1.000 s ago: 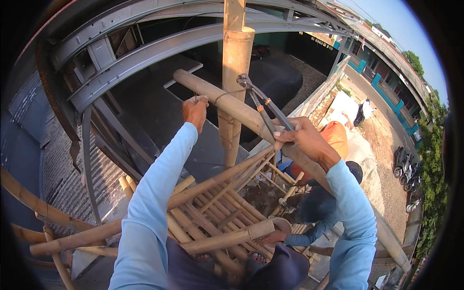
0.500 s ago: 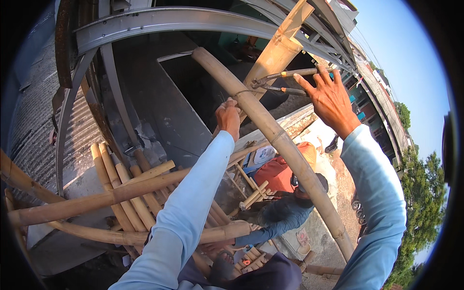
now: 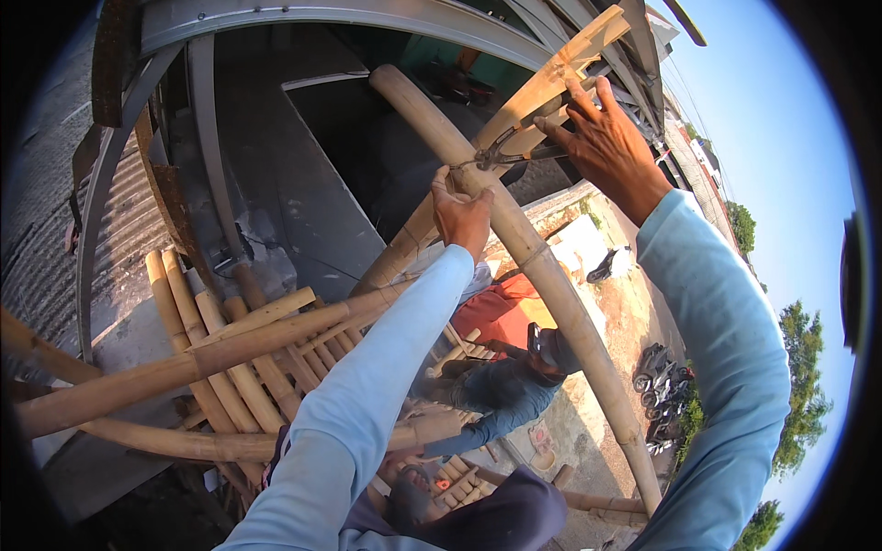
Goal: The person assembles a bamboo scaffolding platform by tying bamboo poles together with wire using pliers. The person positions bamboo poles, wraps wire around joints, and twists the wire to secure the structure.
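Note:
A thick bamboo pole (image 3: 542,262) slants across the view and crosses an upright bamboo post (image 3: 560,69) with a split top. Thin dark wire (image 3: 466,165) wraps their crossing. My left hand (image 3: 462,219) is against the slanting pole's left side, fingers closed at the wire; its ends are partly hidden. My right hand (image 3: 617,156) has its fingers around the handles of dark metal pincers (image 3: 501,151). The pincers' jaws touch the wire at the crossing, on top of the slanting pole.
Below, another person (image 3: 514,390) in a dark blue top works among the bamboo. Horizontal bamboo poles (image 3: 197,363) and several stacked lengths (image 3: 234,367) lie at left. A curved metal beam (image 3: 340,20) spans the top. Motorbikes (image 3: 661,390) stand on the ground at right.
The pincers have turned and their jaws have come down onto the wire; my right hand has moved slightly left. My left hand has shifted right, up against the pole. The view has tilted a little.

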Demonstrator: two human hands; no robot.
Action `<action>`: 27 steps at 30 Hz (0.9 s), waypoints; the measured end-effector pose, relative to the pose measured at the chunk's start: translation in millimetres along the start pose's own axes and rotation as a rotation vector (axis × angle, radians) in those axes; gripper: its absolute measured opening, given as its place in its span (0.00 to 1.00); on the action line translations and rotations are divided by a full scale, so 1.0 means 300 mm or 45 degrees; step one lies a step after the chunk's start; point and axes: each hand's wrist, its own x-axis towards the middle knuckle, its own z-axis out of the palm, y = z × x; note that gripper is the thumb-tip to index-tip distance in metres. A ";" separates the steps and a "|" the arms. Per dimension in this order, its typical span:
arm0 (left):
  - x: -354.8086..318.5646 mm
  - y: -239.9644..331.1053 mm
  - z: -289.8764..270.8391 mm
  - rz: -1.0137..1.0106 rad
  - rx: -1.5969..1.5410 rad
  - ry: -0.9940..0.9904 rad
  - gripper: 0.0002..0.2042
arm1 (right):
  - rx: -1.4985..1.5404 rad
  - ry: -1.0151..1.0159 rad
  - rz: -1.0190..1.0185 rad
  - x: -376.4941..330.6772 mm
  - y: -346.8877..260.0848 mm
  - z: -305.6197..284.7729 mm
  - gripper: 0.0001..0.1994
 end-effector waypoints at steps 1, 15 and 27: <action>0.016 0.004 -0.010 0.031 0.011 0.006 0.36 | -0.024 -0.082 -0.032 0.038 0.009 -0.029 0.23; 0.024 0.023 -0.029 -0.026 0.068 -0.045 0.36 | -0.130 0.151 -0.260 0.179 0.096 0.086 0.28; 0.037 0.023 -0.024 -0.039 -0.058 -0.040 0.37 | -0.303 0.045 -0.225 0.187 0.029 0.067 0.09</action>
